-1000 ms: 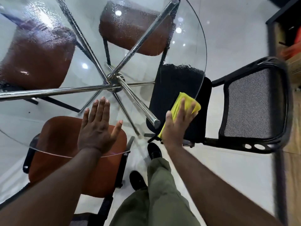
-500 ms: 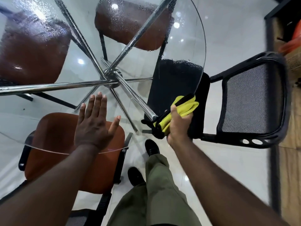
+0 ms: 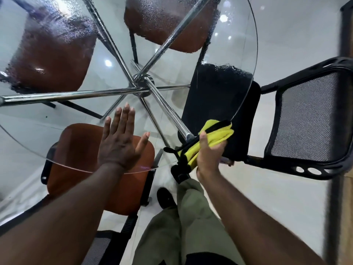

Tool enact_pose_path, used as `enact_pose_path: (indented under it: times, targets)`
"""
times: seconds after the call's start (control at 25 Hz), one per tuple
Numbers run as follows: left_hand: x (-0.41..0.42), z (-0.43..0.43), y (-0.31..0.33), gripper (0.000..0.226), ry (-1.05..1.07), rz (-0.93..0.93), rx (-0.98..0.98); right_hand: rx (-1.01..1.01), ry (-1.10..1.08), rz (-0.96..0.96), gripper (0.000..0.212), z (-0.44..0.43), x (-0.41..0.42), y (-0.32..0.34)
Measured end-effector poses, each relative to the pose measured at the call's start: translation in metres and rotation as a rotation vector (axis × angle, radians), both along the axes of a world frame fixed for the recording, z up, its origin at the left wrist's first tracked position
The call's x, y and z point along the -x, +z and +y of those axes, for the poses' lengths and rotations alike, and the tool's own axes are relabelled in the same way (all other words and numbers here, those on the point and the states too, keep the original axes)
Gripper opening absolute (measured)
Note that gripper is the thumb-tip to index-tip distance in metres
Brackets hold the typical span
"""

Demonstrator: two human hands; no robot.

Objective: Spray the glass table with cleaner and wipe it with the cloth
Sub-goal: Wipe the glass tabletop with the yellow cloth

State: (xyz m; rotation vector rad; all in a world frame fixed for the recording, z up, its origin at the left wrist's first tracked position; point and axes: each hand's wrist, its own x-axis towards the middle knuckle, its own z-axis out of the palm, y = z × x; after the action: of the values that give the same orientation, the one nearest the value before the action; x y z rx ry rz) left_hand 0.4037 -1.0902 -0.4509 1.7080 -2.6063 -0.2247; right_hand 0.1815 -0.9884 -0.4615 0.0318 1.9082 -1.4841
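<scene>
Cloth (image 3: 219,133) now folds over the glass table (image 3: 239,54) edge, right hand (image 3: 209,155) gripping it; left hand (image 3: 119,144) stays spread.

Glass table (image 3: 241,33) runs off top and left edges — cloth (image 3: 219,135) half hidden by the right hand (image 3: 209,155).

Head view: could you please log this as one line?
left hand: flat on glass table | right hand: grips cloth at rim | far half: droplets
</scene>
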Motion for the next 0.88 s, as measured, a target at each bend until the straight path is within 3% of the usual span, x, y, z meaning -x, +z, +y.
enact_pose_path:
  times: [0.08,0.24,0.36,0.44,0.52,0.56,0.64,0.68,0.76,0.88]
  targets:
    - [0.000,0.000,-0.001,0.084,0.001,0.000,-0.010,-0.039,0.075,0.073,0.050,-0.011,0.027,-0.007]
    - [-0.002,-0.001,-0.003,0.084,0.006,0.007,-0.010,-0.051,0.026,0.222,0.054,-0.065,0.116,-0.003]
    - [-0.002,-0.001,-0.001,0.084,0.015,0.004,-0.031,-0.145,0.069,0.331,0.072,-0.055,0.091,0.007]
    - [-0.002,-0.001,-0.001,0.084,0.013,-0.002,-0.034,-0.252,0.180,0.559,0.077,-0.021,0.042,0.008]
    - [-0.003,-0.001,-0.001,0.085,0.017,0.006,-0.045,-0.338,0.559,0.984,0.070,0.016,-0.003,0.012]
    - [-0.003,-0.002,-0.002,0.085,0.015,0.009,-0.048,-0.283,0.841,1.167,0.072,0.024,-0.011,0.015]
    - [-0.003,-0.002,0.000,0.085,0.002,0.012,-0.059,-0.034,1.312,1.346,0.074,0.009,0.010,0.016]
    - [-0.004,-0.002,0.002,0.084,0.012,0.016,-0.064,0.047,1.405,1.393,0.074,-0.011,0.027,0.015]
    - [-0.009,0.003,0.008,0.084,0.097,0.027,-0.078,-0.052,1.359,1.450,0.073,-0.056,0.059,0.012]
    - [-0.030,0.031,0.018,0.084,0.309,0.029,-0.111,-0.305,1.148,1.318,0.070,-0.092,0.076,0.014]
